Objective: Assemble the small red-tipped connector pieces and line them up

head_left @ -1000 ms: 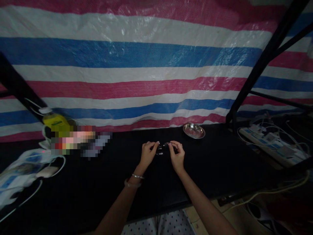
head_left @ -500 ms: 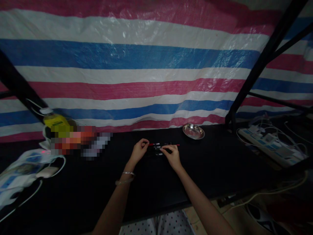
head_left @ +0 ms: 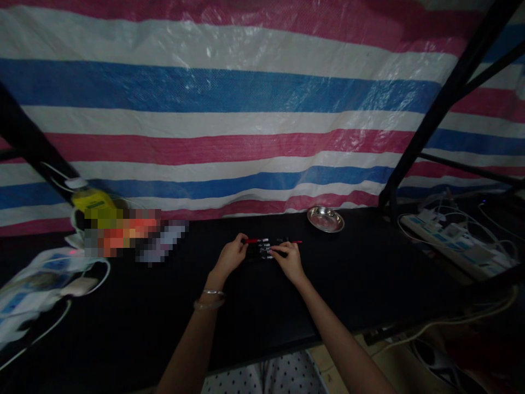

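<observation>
Several slim pens lie side by side on the black table, among them a red pen [head_left: 256,241] with a silvery end and a black pen [head_left: 262,245] just nearer to me. To their right is a dark piece with a red tip [head_left: 296,241]. My left hand [head_left: 233,254] has thumb and forefinger bent closed about the left ends of the pens. My right hand [head_left: 289,259] pinches a black pen [head_left: 266,251] at its silvery right end. Dim light and my fingers partly hide the black pens.
A shallow metal dish [head_left: 326,219] stands at the back right. On the left are a bottle of yellow liquid [head_left: 96,203], blurred-out items [head_left: 131,232] and a power strip with cables [head_left: 39,282]. Another power strip [head_left: 455,241] lies right, beyond a black frame post [head_left: 426,115]. Striped sheeting [head_left: 229,126] hangs behind.
My left hand has shifted slightly left and down, so more of the red pen shows. The black pens now lie closer together. My right hand has barely moved.
</observation>
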`<control>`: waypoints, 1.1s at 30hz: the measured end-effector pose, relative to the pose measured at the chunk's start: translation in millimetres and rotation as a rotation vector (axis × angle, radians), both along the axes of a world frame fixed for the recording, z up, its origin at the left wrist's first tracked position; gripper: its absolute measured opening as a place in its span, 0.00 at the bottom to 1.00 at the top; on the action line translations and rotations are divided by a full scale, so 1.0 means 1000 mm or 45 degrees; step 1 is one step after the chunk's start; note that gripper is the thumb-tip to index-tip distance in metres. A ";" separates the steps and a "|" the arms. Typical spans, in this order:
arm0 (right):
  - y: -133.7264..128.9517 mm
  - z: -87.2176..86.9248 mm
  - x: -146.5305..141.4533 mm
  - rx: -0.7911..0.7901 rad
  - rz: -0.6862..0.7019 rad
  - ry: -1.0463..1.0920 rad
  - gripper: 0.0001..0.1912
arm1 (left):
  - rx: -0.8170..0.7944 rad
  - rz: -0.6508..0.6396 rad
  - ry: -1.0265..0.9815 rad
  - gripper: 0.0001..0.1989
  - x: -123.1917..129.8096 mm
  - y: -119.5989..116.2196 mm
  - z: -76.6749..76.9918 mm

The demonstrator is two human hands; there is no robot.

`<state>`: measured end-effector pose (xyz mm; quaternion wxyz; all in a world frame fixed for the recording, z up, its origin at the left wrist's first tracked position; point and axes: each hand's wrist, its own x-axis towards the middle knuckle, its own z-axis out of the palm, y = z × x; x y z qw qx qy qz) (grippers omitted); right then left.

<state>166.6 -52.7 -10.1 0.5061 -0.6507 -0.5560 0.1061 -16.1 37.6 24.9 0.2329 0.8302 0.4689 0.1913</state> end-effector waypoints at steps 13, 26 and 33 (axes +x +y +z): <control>-0.002 0.003 -0.001 -0.036 -0.011 0.001 0.06 | 0.098 0.009 0.281 0.15 0.003 -0.011 0.017; -0.015 0.017 0.012 -0.280 -0.573 -0.297 0.16 | 0.182 0.050 0.412 0.15 0.003 -0.017 0.025; -0.013 0.021 0.007 -0.458 -0.486 -0.396 0.17 | 0.151 0.057 0.363 0.13 0.001 -0.014 0.023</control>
